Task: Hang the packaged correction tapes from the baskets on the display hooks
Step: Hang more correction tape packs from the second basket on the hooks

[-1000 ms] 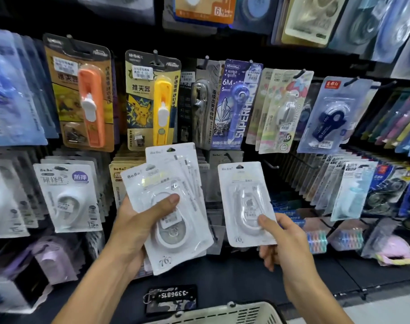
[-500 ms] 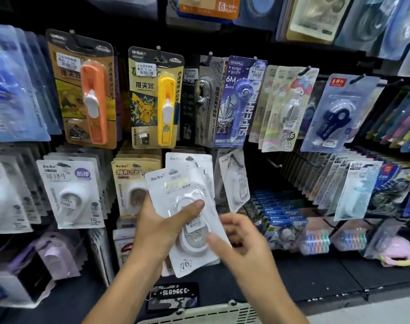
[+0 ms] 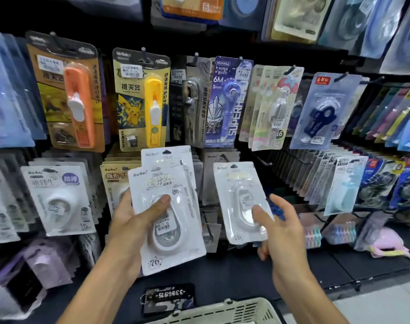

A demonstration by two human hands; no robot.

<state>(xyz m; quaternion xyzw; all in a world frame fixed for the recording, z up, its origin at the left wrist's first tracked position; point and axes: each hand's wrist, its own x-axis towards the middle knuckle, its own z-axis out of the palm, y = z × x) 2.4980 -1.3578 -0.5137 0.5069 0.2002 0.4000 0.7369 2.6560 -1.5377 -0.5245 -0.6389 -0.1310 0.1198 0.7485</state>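
My left hand (image 3: 129, 230) grips a fanned stack of white packaged correction tapes (image 3: 176, 183), thumb pressed across the front blister. My right hand (image 3: 283, 235) pinches a single white correction tape package (image 3: 236, 192) by its lower right, thumb on the blister. That package stands upright to the right of the stack, in front of the lower row of display hooks. Behind it hangs a pale package (image 3: 213, 160) on a hook. A bare hook (image 3: 264, 162) juts out just to its right. The rim of a cream basket (image 3: 222, 308) shows at the bottom edge.
The black display wall is crowded with hanging packs: an orange clip pusher (image 3: 77, 104), a yellow one (image 3: 152, 106), a blue correction tape (image 3: 321, 115). White tape packs (image 3: 56, 199) hang at lower left. A numbered key tag (image 3: 169, 296) hangs below the shelf edge.
The package first held by my right hand went onto a hook behind. My right hand then came to the stack and has drawn another single package off to the right.
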